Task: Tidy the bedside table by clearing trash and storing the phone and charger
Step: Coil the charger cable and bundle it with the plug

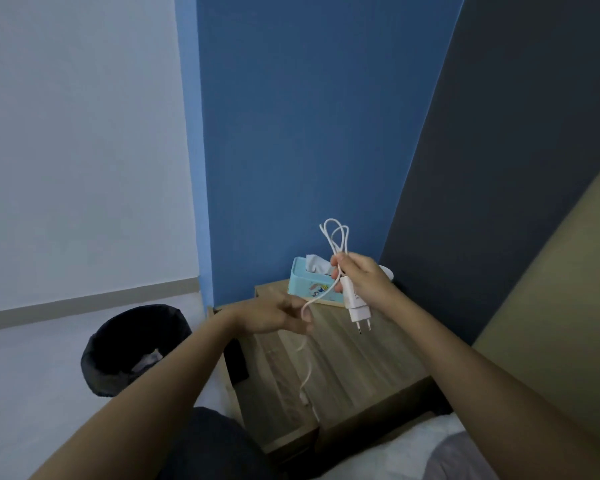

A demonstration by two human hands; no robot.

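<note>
My right hand [362, 278] is held above the wooden bedside table [357, 368] and grips a white charger plug [356, 304] together with loops of its white cable [336, 237] that stick up above the fingers. The plug's two pins point down. My left hand [274, 317] pinches the same cable lower down, and the loose end [305, 375] hangs onto the table top. No phone is visible.
A light-blue tissue box [312, 282] stands at the back of the table against the blue wall. A black bin [136, 348] with some trash inside sits on the floor to the left. A dark object [236, 362] lies at the table's left side. Bedding [413, 452] is at bottom right.
</note>
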